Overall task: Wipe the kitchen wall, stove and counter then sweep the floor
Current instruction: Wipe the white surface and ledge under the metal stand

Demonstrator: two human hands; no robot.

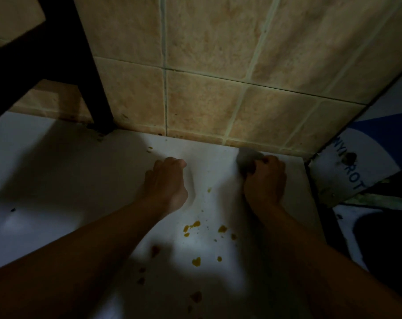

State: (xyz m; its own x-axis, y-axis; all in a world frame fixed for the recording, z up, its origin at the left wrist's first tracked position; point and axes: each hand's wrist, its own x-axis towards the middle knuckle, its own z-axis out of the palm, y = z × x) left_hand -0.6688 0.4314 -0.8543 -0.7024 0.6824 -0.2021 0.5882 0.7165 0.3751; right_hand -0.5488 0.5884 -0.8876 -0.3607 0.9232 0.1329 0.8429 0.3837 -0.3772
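orange stains point(196, 261) on white counter point(80, 180), tan tiled wall point(206, 65) behind.

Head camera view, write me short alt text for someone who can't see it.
A person's right hand presses a grey cloth onto a white counter where it meets a tan tiled wall; the left hand rests closed beside it. Orange spills dot the dim counter nearer the camera.
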